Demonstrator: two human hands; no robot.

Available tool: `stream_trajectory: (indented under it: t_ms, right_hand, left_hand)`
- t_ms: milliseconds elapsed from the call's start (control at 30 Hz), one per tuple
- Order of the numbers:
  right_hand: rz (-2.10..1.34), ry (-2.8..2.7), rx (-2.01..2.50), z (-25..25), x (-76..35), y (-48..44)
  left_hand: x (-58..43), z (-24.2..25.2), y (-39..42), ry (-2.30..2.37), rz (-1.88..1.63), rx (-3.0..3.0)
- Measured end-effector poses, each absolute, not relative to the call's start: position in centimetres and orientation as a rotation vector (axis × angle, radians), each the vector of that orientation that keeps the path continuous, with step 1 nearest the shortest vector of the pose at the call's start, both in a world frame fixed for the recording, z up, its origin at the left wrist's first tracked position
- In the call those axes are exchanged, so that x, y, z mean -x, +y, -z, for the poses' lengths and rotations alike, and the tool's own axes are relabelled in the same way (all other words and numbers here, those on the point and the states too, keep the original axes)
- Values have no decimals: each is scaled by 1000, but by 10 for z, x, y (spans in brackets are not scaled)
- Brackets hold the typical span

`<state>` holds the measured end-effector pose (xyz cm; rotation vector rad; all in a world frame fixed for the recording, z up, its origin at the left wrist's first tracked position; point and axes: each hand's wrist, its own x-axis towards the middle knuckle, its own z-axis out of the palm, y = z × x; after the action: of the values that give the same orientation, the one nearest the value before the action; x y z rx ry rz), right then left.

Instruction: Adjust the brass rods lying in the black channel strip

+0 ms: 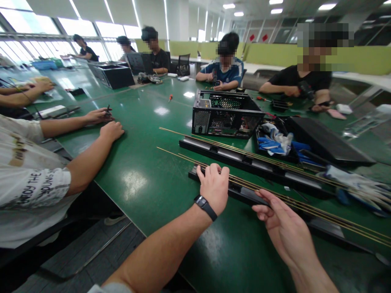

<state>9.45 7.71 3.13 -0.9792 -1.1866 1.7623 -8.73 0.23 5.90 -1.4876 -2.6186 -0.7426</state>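
My left hand (214, 184), with a dark wristband (205, 206), is closed over the nearer long black bar (244, 194). Its fingers bend down onto thin brass-coloured rods (180, 156) running along the bar; the fingertips are partly hidden. My right hand (285, 228) is farther right at the same bar, palm turned inward. Its index fingertip lies at the rods and its thumb is lower, with a gap between them. Behind, a second black bar (210, 150) lies roughly parallel, with more brass-coloured rods (171, 131) along it.
An open black computer case (227, 116) stands behind the bars. Right of it are a bin with blue-white gloves (275, 140), a dark panel (328, 138) and loose gloves (357, 185). A co-worker's hands (106, 124) rest at the left of the green table (146, 118); others sit across.
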Motion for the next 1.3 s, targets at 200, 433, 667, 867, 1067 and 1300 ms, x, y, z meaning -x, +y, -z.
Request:
stream_trajectory:
  t_ms: [200,433,667,867,1067,1300]
  right_hand:
    - [-1763,-1166,985,-30,-94,78]
    - [-1771,-1163,955,-33,-94,76]
    - [-1778,-1149,937,-29,-94,77]
    - [-1785,-1127,918,-28,-96,78]
    - [-1810,-1107,891,-26,-97,78]
    - [-1797,-1113,891,-32,-96,74]
  left_hand:
    - [88,-58,3,-2619,753,1481]
    - [88,-51,6,-2569,777,1452]
    - [88,-47,8,-2499,818,1396]
    - [95,-38,5,-2393,935,1353]
    - [111,-27,-7,-2238,1253,1320]
    - [120,-16,-16,-2161,1373,1221]
